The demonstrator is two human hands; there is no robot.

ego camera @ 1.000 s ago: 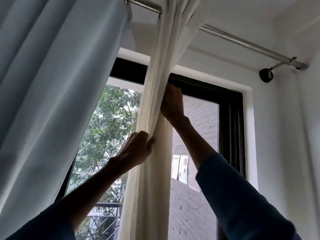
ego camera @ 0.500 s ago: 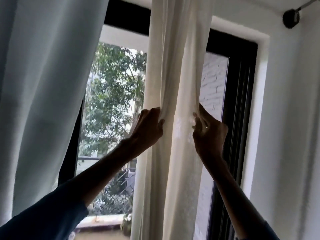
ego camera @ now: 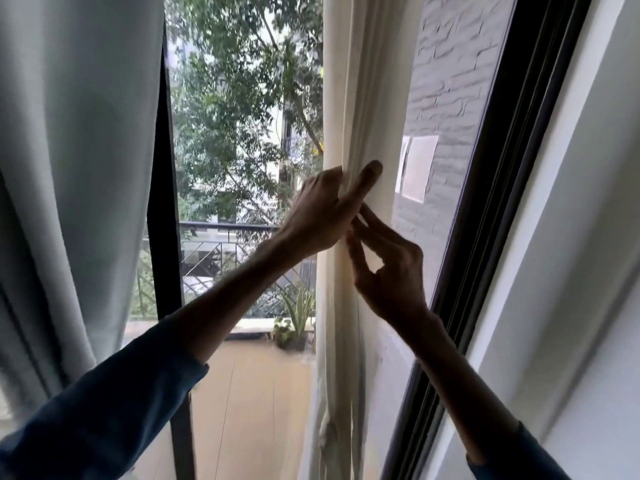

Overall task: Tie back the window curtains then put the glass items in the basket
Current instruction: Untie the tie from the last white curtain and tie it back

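Observation:
A cream curtain (ego camera: 360,98) hangs gathered into a narrow bunch in front of the window's right pane. My left hand (ego camera: 322,209) grips the bunch from the left, fingers behind the cloth and thumb laid across its front. Just below it, my right hand (ego camera: 391,268) reaches in from the right. Its thumb and fingertips pinch the cloth under my left thumb, so the two hands touch. A grey-blue curtain (ego camera: 69,168) hangs loose over the window's left side. No glass items and no basket are in view.
The black window frame (ego camera: 498,202) runs diagonally on the right, with a white wall (ego camera: 588,237) beyond it. A black mullion (ego camera: 166,237) stands by the grey-blue curtain. Outside are a balcony railing (ego camera: 225,230), a potted plant (ego camera: 294,323), trees and a brick wall.
The view has dropped, so the curtain rod is out of sight. Both hands have slid down the cream curtain and come together, narrowing it into a tighter bunch.

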